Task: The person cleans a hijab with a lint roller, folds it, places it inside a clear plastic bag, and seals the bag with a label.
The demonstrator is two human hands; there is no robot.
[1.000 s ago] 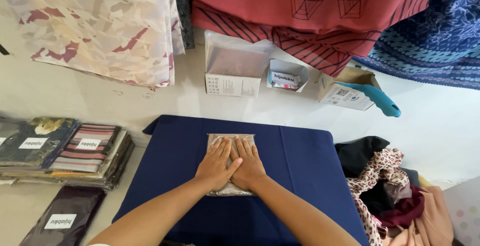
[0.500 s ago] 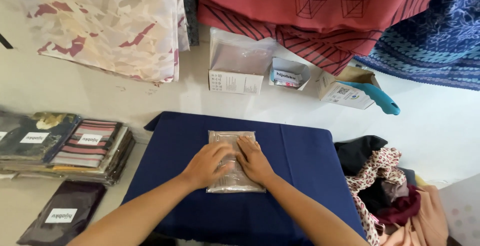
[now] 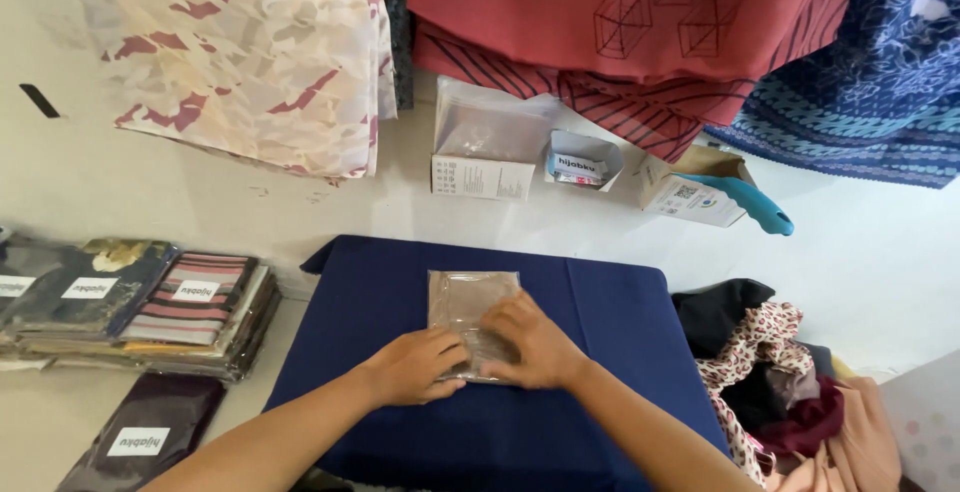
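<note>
Clear plastic wraps the flat packet (image 3: 473, 319), its long axis running toward the top of the frame, centred on the navy cloth (image 3: 600, 352). Left hand (image 3: 415, 365) and right hand (image 3: 535, 345) press flat on its near end, gripping nothing. Bare cloth lies either side. Upper centre, an open white box (image 3: 483, 164) holds clear bags.

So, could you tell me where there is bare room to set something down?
The navy cloth is bare either side of the clear packet. It is crowded by the packet stacks and the fabric heap.
</note>
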